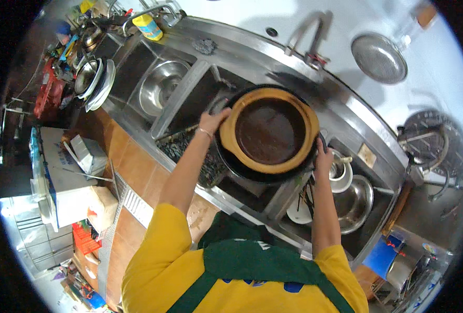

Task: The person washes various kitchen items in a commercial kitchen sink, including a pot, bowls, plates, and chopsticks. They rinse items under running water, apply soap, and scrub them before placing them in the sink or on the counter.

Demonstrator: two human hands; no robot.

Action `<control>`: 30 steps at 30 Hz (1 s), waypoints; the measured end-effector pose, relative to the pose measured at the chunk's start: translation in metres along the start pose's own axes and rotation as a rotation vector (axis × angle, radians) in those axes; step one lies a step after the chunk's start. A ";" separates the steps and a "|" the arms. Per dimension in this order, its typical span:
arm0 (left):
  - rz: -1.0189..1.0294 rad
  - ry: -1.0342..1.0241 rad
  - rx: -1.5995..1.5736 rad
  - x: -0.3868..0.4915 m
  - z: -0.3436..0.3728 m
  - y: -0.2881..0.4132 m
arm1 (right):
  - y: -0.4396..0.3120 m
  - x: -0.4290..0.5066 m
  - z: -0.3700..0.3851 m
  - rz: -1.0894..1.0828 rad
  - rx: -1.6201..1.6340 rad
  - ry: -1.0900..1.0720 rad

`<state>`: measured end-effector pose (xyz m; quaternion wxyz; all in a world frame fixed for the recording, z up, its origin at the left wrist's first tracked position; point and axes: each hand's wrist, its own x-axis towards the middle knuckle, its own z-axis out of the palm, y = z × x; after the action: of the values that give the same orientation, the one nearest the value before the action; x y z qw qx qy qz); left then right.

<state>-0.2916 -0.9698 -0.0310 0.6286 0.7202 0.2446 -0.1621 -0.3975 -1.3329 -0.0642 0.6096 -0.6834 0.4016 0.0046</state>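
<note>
A clay pot [270, 129] with a tan rim and a dark brown inside sits in a wider black pan [251, 176], above the middle sink basin [200, 94]. At the pan's left side, my left hand [214, 120] grips by its loop handle, the thumb close to the clay pot's rim. My right hand [324, 158] is closed around the handle on the right side. Both arms reach straight forward. The fingers under the pan are hidden. Below the pan's left edge, a dark, wet, textured surface [180, 150] partly shows; I cannot tell what it is.
A steel bowl [163, 88] stands in the left basin. White bowls [343, 178] and a steel basin [356, 207] fill the right one. A faucet [313, 58] rises behind, near a hanging strainer [379, 58]. Scouring wool [205, 46] and a yellow container [148, 27] sit on the back ledge.
</note>
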 end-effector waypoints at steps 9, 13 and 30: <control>-0.003 -0.192 -0.313 -0.021 -0.041 0.045 | -0.099 -0.059 0.002 -0.172 -0.064 0.010; 0.202 -0.260 -0.360 -0.011 -0.094 0.083 | -0.138 -0.063 0.042 -0.065 -0.087 -0.173; 0.163 0.072 -0.302 0.169 -0.260 0.110 | -0.181 0.054 0.333 -0.285 -0.409 -0.456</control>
<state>-0.1094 -0.6989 0.0091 0.7315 0.6404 0.2295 -0.0460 -0.0994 -1.0953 -0.0262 0.5286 -0.8222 0.1462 0.1523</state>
